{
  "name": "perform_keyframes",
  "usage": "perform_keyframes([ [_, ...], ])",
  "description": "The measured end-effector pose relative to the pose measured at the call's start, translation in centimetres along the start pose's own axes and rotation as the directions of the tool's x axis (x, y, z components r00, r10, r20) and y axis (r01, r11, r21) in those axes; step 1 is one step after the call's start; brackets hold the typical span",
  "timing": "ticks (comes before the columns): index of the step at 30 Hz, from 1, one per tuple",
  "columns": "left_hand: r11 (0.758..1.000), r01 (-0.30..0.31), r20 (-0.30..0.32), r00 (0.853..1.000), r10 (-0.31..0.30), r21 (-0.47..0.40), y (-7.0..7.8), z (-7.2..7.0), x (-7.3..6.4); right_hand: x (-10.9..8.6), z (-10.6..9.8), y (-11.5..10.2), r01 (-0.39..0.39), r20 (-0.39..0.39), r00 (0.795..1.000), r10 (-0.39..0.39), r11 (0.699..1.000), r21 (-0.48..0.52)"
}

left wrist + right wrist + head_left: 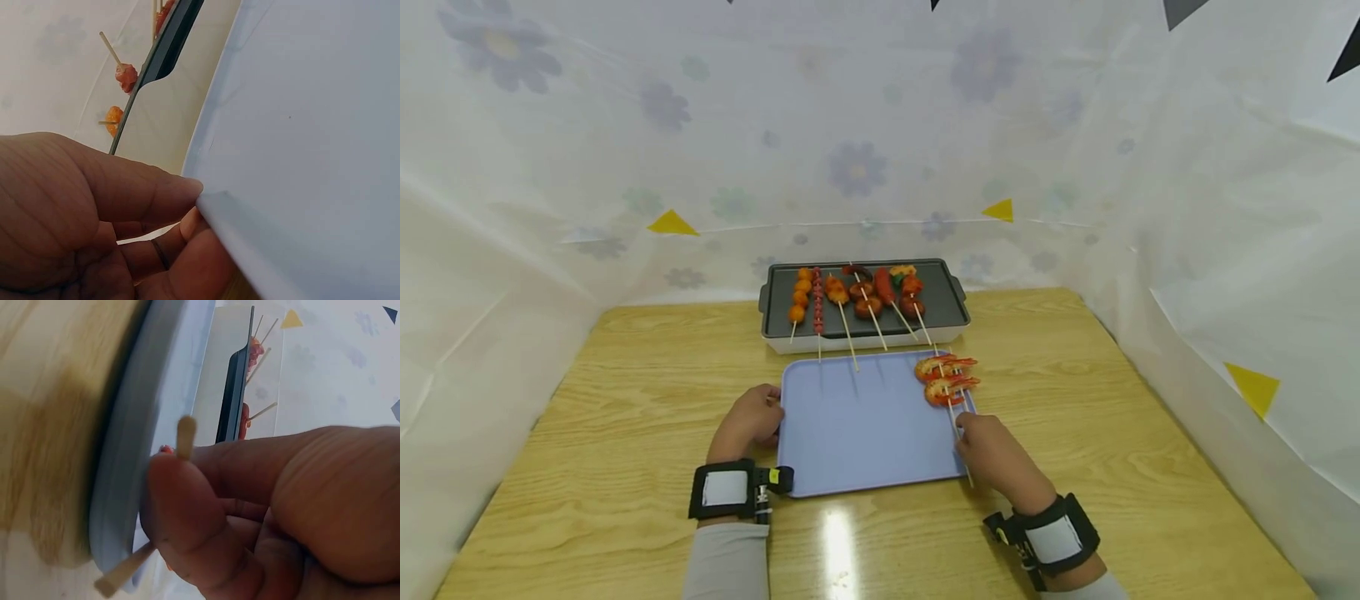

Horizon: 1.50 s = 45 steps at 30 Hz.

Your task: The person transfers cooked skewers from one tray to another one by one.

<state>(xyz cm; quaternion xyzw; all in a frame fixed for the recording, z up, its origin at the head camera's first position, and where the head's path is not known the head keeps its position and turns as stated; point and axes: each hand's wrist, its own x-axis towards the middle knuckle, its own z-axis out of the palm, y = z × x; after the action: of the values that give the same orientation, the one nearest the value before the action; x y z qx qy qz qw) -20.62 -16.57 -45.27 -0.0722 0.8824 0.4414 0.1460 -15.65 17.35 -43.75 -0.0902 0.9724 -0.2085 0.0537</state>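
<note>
A pale blue rectangular tray (865,437) lies on the wooden table in front of me. My left hand (752,421) grips its left rim, and the left wrist view shows the thumb (156,197) at the edge with fingers curled beneath. Over the tray's right side are shrimp skewers (946,390), with orange-red shrimp lying across the sticks. My right hand (996,454) pinches the skewers by their lower sticks near the tray's right edge. Two stick ends (186,434) poke out around the fingers in the right wrist view. Whether the shrimp touch the tray is unclear.
Behind the tray stands a grill pan (955,312) with a dark top and white base. Several skewers lie on it, including orange balls (797,312), a sausage (883,285) and mushrooms (868,308). Their sticks overhang towards the tray. A flowered sheet (857,167) encloses the table (647,417).
</note>
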Motion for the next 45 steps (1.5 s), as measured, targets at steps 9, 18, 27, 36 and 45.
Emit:
perform_keyframes([
  [9,1.0,0.012,-0.009,1.0,-0.012,-0.001,0.2,0.0,-0.1,-0.2,-0.4,-0.2,-0.038,-0.057,0.998,0.037,0.999,-0.021],
  [18,1.0,0.011,-0.005,1.0,-0.011,-0.003,0.2,-0.2,0.0,0.0,-0.5,0.0,0.142,-0.227,0.964,-0.14,0.99,-0.009],
  [27,1.0,0.013,0.008,1.0,-0.013,0.023,0.2,-0.2,0.0,0.1,0.0,0.6,0.284,-0.335,0.901,-0.274,0.959,-0.019],
  [36,0.998,0.029,0.01,0.999,-0.03,0.046,-0.4,-0.1,-0.1,0.2,1.0,1.3,0.315,-0.253,0.908,-0.333,0.942,-0.112],
  [45,0.999,0.01,0.003,1.0,-0.01,0.046,-0.2,0.0,0.2,-0.1,0.1,0.8,0.262,-0.261,0.909,-0.325,0.932,-0.249],
])
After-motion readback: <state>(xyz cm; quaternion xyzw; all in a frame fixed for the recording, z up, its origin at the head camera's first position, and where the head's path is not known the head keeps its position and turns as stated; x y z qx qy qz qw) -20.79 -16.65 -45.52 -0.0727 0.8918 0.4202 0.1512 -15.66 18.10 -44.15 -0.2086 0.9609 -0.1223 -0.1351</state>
